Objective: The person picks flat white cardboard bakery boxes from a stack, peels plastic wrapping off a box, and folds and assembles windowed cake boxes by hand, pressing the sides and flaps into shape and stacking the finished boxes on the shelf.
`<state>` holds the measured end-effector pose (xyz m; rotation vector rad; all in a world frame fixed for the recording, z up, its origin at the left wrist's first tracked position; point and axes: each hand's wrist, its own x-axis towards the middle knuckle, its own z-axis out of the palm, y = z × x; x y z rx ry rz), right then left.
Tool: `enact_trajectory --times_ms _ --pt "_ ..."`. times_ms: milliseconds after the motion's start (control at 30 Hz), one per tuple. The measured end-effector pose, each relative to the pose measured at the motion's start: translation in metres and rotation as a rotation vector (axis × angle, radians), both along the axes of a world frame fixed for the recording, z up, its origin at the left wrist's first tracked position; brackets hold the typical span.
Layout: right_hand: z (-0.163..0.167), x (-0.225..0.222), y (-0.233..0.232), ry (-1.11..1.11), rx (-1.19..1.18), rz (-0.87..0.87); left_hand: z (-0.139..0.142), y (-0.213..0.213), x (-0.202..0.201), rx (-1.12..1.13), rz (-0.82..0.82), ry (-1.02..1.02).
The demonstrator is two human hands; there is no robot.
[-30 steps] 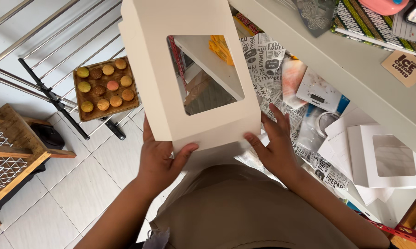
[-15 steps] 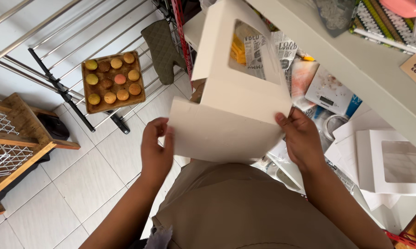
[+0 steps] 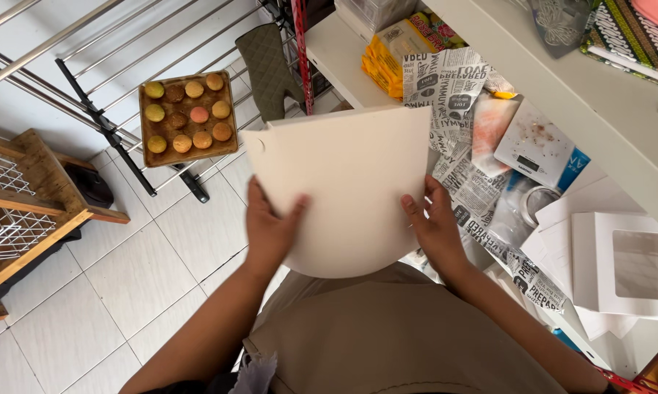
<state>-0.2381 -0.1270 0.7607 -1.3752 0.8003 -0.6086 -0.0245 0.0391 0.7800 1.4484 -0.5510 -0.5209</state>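
A tray of cookies [image 3: 187, 117] sits on the rack at left. The left hand [image 3: 271, 226] and right hand [image 3: 435, 226] each pinch a side of a white cardboard box [image 3: 347, 190], held above the person's lap. Another white box [image 3: 624, 266] lies at far right.

both forearms reach fwd; l hand [image 3: 271, 230] & r hand [image 3: 437, 228] gripping, thumbs up, fingers spread.

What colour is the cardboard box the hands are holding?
Plain white; the box is gripped by left hand and right hand. Head view.
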Motion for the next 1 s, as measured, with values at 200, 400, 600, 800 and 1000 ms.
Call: enact_trajectory --times_ms 200,400,600,800,1000 --pt "0.010 -0.003 -0.004 0.072 -0.058 0.086 0.028 -0.008 -0.015 0.081 -0.292 0.054" --pt "0.018 -0.014 -0.002 0.015 -0.216 0.083 0.030 -0.007 -0.003 0.062 -0.575 0.138" --pt "0.029 -0.027 0.001 0.017 -0.140 -0.073 0.025 -0.009 0.001 0.081 -0.829 0.249" --pt "0.031 -0.032 -0.001 -0.308 0.001 -0.040 0.024 -0.019 -0.003 0.145 -0.771 0.157" --pt "0.028 -0.030 -0.010 -0.409 0.093 -0.127 0.020 -0.009 -0.011 0.241 -0.533 -0.418"
